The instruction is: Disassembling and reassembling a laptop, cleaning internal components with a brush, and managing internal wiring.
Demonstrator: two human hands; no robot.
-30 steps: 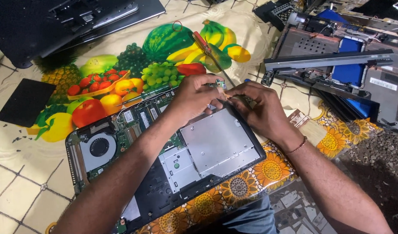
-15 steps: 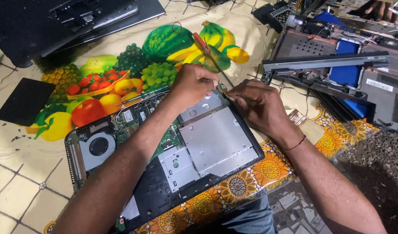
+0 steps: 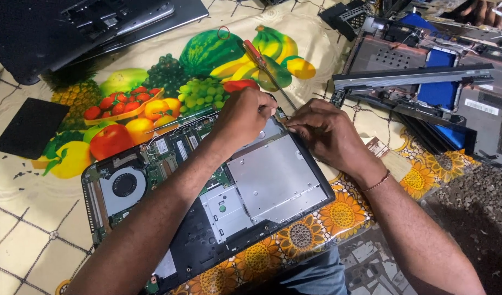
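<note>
At the far left a black panel (image 3: 29,127) lies flat on the fruit-print cloth (image 3: 152,65). The opened laptop base (image 3: 207,202) sits near centre, its fan (image 3: 122,186) exposed at the left and the silver optical drive (image 3: 275,177) at the right. The left hand (image 3: 245,114) curls at the drive's far corner; whether its grip pinches anything I cannot tell. The right hand (image 3: 327,134) presses fingertips together on something too small to identify. A slip could scrape the board. A red-handled screwdriver (image 3: 264,68) lies beyond; dismantled laptops (image 3: 442,82) crowd the far right of the worktop.
</note>
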